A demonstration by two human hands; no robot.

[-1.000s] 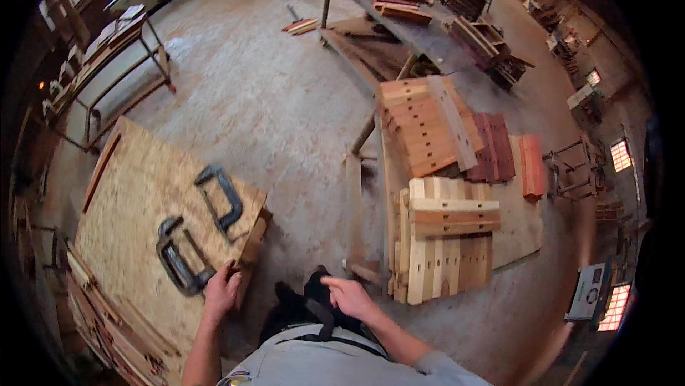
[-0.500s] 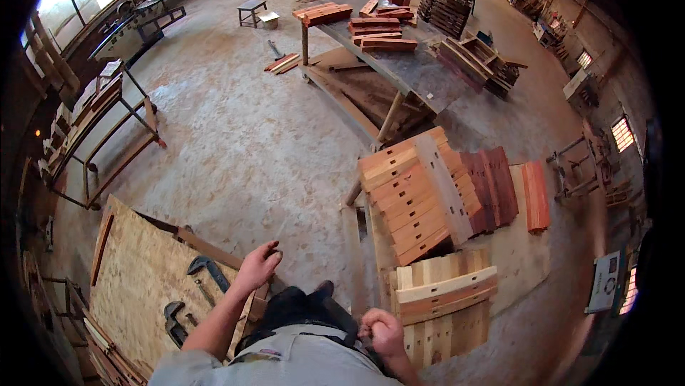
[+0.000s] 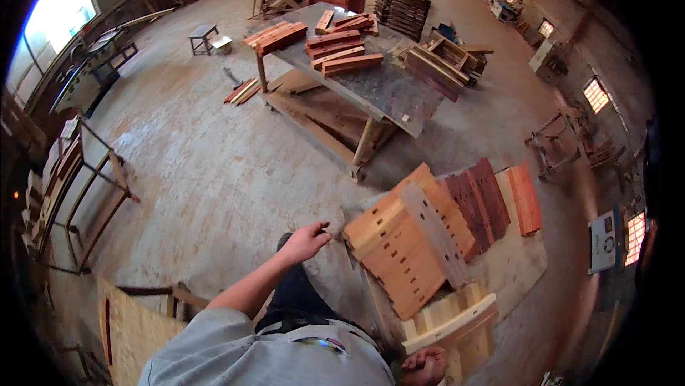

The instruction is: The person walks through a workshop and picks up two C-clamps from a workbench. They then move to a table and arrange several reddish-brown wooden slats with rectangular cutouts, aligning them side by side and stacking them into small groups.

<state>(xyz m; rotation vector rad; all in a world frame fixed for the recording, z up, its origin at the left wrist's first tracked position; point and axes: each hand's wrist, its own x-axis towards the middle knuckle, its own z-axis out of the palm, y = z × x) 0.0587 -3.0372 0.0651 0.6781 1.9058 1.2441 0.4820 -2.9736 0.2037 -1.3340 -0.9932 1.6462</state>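
My left hand [image 3: 307,240] is held out over the floor in front of me, empty, with its fingers loosely apart. My right hand [image 3: 424,367] is low at my right side, its fingers curled in and nothing visible in them. It is closest to a pale curved wooden slat [image 3: 451,324] lying across a stack of light boards [image 3: 471,357]. Beyond that is a row of orange-brown slotted wooden pieces [image 3: 399,243], with a greyish slotted board [image 3: 435,232] across it. Dark red pieces [image 3: 481,204] and a reddish bundle [image 3: 525,200] lie to their right.
A long table [image 3: 399,100] ahead carries several reddish wood bundles [image 3: 342,51]. A metal-framed rack [image 3: 85,193] stands at the left. A plywood-topped bench [image 3: 143,329] is at the lower left. A small stool [image 3: 203,36] stands farther off.
My body and view have shifted forward and right. The plywood bench has slid toward the lower left, its clamps out of sight. My left hand now reaches farther ahead; my right hand is lower, beside the boards.
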